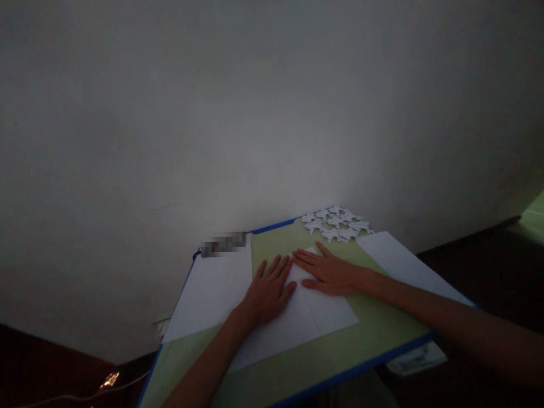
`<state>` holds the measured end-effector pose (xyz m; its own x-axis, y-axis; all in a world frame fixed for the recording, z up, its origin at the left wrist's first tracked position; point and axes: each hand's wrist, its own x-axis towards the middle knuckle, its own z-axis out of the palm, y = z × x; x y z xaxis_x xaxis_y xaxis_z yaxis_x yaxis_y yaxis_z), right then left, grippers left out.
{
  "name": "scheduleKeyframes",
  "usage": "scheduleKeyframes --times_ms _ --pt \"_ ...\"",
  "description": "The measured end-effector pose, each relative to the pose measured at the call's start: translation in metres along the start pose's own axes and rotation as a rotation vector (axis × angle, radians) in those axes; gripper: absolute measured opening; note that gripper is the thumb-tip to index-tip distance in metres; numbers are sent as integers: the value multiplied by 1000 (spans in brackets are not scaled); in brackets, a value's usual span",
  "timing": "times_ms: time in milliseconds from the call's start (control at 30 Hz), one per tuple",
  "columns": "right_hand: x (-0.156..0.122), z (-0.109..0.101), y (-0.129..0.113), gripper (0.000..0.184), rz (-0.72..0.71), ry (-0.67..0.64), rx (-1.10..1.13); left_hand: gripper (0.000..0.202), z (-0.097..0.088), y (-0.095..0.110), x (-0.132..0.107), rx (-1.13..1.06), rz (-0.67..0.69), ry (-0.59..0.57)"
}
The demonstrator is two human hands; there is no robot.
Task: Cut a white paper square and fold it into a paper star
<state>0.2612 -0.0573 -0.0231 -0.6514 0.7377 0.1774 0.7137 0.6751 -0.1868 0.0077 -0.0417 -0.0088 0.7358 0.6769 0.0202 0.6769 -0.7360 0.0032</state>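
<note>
A white sheet of paper (310, 317) lies on a green board with a blue edge (374, 334). My left hand (267, 292) rests flat on the sheet's upper left part, fingers stretched forward. My right hand (327, 271) lies flat on the sheet's top corner, fingers pointing left, its fingertips nearly touching those of the left hand. Both hands are open and press on the paper. A fold line runs down the sheet below my hands.
Several small folded white paper figures (338, 222) lie in a cluster at the board's far right corner. White sheets lie at the left (210, 289) and right (402, 263) of the board. A pale wall stands behind; dark floor surrounds the board.
</note>
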Motion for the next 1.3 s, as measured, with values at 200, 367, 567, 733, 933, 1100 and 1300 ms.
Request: scheduleKeyframes --times_ms 200,367,567,733,933,1100,1300 --pt "-1 2 3 76 0 13 6 68 5 -2 1 10 18 27" --pt "0 4 5 77 -7 21 18 67 6 -2 2 14 24 35" --pt "0 4 1 79 41 -5 3 68 6 -2 2 10 10 19" --pt "-1 3 -2 80 67 1 -11 69 6 -1 2 18 6 26" --pt "-2 7 -3 80 78 33 -7 69 5 1 2 9 3 24" --pt "-2 6 -7 81 112 23 16 68 0 3 1 -6 -11 3" --pt "-4 5 -5 78 66 19 -13 69 -2 4 -1 -9 -7 -2"
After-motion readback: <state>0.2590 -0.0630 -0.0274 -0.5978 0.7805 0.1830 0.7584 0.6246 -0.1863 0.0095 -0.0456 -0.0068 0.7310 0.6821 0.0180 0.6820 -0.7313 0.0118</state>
